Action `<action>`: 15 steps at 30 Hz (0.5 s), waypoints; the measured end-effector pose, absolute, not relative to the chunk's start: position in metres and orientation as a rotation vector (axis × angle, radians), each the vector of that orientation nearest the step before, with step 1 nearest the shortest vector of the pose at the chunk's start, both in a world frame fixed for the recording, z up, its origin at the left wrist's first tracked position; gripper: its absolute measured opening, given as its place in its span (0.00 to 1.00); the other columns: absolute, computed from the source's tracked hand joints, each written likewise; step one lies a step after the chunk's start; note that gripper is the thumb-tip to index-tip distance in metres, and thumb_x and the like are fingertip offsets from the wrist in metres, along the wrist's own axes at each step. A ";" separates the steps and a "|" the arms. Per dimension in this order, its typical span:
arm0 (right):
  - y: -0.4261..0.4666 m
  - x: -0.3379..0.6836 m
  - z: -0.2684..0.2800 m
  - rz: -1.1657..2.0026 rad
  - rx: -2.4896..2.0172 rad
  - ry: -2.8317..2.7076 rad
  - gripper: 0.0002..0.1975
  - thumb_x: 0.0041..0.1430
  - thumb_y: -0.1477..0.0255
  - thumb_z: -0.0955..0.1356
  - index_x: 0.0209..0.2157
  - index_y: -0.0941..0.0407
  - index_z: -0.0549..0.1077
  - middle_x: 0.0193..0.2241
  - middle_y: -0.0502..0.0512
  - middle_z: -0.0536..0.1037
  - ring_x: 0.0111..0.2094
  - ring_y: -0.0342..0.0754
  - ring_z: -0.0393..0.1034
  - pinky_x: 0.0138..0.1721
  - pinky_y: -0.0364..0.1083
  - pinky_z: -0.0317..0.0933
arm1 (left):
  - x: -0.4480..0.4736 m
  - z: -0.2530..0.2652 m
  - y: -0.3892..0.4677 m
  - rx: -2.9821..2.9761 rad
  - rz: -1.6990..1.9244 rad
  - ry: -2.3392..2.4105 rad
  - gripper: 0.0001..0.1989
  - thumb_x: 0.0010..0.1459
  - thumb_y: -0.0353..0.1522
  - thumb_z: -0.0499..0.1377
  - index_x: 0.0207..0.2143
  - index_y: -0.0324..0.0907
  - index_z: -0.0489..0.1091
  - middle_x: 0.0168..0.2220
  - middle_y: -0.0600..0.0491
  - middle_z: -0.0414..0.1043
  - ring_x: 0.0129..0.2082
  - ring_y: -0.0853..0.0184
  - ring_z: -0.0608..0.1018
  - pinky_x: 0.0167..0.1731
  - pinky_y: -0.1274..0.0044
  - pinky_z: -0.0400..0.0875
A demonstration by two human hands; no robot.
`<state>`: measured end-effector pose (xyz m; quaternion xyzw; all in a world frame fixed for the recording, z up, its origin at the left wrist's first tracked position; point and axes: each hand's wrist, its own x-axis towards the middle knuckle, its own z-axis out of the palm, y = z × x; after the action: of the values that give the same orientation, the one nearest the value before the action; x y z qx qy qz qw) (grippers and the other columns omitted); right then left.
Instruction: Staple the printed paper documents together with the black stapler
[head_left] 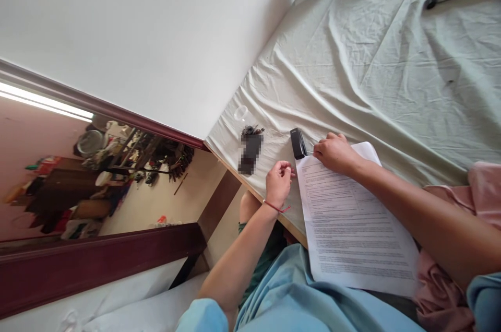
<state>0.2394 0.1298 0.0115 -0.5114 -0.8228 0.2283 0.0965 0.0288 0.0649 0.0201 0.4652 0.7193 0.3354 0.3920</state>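
Note:
A stack of printed paper sheets (pixel 352 227) lies at the table's edge and over my lap. My right hand (pixel 334 153) rests on its top edge with the fingers curled over the paper; the fingertips are partly hidden. At the top left corner of the sheets sits a black stapler (pixel 298 143), its near end touching or overlapping the corner. My left hand (pixel 278 183), with a red string at the wrist, is just left of the sheets. Its fingers are loosely bent and a little apart, with nothing visible in them.
A bunch of keys (pixel 253 130), a dark blurred-out object (pixel 250 153) and a clear round piece (pixel 241 113) lie left of the stapler. Wrinkled pale green cloth (pixel 391 81) covers the table. A white wall (pixel 156 34) borders it. Pink cloth (pixel 442 290) lies at right.

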 end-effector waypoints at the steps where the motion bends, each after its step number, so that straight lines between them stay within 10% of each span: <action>1: 0.130 0.240 0.011 0.660 -1.501 -2.446 0.18 0.74 0.69 0.62 0.37 0.56 0.83 0.42 0.60 0.86 0.49 0.60 0.68 0.48 0.55 0.51 | 0.025 0.021 0.068 1.307 0.876 1.827 0.03 0.64 0.28 0.59 0.38 0.41 0.74 0.33 0.52 0.79 0.28 0.68 0.80 0.27 0.79 0.71; 9: 0.130 0.242 0.012 0.618 -1.466 -2.479 0.17 0.74 0.70 0.63 0.38 0.57 0.83 0.42 0.61 0.86 0.49 0.60 0.69 0.48 0.54 0.51 | 0.013 0.019 0.087 2.463 0.928 1.394 0.15 0.71 0.32 0.60 0.57 0.44 0.76 0.58 0.44 0.80 0.60 0.59 0.81 0.58 0.65 0.79; 15: 0.130 0.242 0.012 0.628 -1.472 -2.481 0.17 0.74 0.70 0.63 0.39 0.57 0.83 0.43 0.61 0.86 0.50 0.60 0.69 0.47 0.54 0.51 | 0.006 0.014 0.097 2.736 0.880 1.234 0.16 0.73 0.27 0.56 0.57 0.44 0.78 0.57 0.46 0.82 0.60 0.62 0.82 0.61 0.66 0.79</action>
<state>0.2421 0.1301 0.0119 -0.4963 -0.8367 0.2116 0.0943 0.0058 0.0968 0.0139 0.8747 0.3946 0.2814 0.0070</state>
